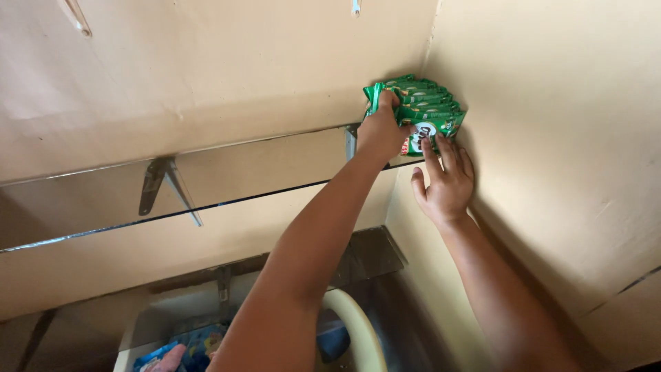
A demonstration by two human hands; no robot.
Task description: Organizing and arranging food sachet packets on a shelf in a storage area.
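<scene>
Green packets (425,110) kept on glass shelf (206,176), pushed into wall corner so none fall. Stack gripped by left hand (380,132), fingers curled over top. Stack steadied by right hand (446,180), fingers (432,153) spread flat, just below shelf.

sachets (427,114): glossy green foil | shelf (206,176): clear glass | bracket (155,182): dull metal
</scene>
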